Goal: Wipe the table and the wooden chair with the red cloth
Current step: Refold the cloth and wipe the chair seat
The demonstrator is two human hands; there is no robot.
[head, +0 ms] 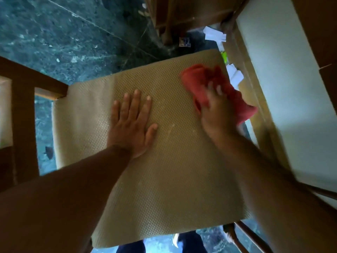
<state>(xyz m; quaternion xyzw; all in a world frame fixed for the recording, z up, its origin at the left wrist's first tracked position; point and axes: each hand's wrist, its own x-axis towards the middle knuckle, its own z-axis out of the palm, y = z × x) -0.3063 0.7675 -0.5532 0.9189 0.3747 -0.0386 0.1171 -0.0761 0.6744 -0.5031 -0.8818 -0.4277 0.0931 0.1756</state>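
We see the left hand (132, 123) lying flat on the middle of the chair seat (164, 179). To its right, the right hand (217, 114) presses the cloth (198, 77) onto the seat's far right corner. The table (284, 88) stands just right of the seat, the floor (63, 33) beyond.

The red cloth (217, 90) lies bunched and crumpled on the far right corner of the chair (164, 161) seat, one end hanging past the seat's right edge. The seat is a tan woven cushion with pale smudges near its middle, set on a brown wooden frame
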